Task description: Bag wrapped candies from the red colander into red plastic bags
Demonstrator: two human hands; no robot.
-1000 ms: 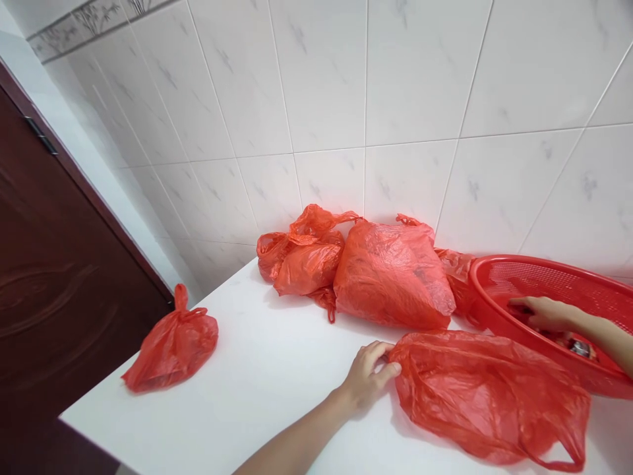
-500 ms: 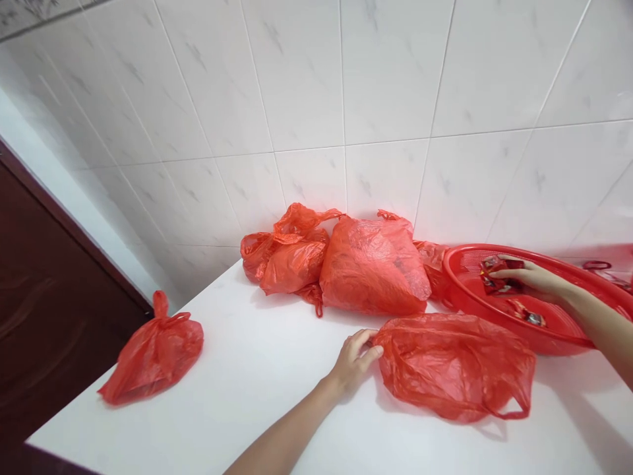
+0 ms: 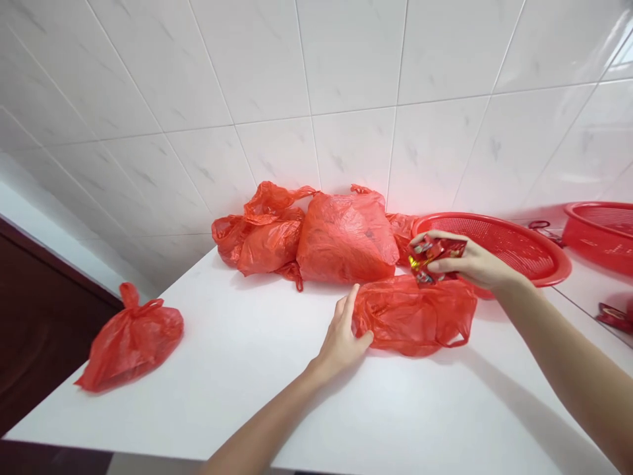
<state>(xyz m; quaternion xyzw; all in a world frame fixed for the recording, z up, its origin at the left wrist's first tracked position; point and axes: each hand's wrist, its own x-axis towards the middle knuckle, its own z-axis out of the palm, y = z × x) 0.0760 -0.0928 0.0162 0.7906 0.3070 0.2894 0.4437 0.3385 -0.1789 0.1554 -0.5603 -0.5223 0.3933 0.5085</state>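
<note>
My left hand [image 3: 342, 335] holds the left end of an open red plastic bag [image 3: 403, 323], its thumb and index finger spread along the edge. The bag lies on its base with the mouth up and one handle loop at the right. Above the bag's far rim, my right hand [image 3: 465, 264] is closed around several small shiny packets in red wrappers [image 3: 429, 257]. What is printed on them is too small to read. Just behind that hand stands a red plastic basket [image 3: 494, 231] with a perforated wall, partly hidden by the hand and forearm.
Filled red bags [image 3: 349, 244] lean at the tiled wall [image 3: 277, 79]. A tied red bag [image 3: 136, 336] sits near the left edge of the white table [image 3: 237, 369]. At the right are a second red basket [image 3: 603, 237] and a small red packet [image 3: 613, 316].
My right hand has lifted the packets out of the basket and brought them left over the open bag. My left hand has spread at the bag's edge. The view has shifted right.
</note>
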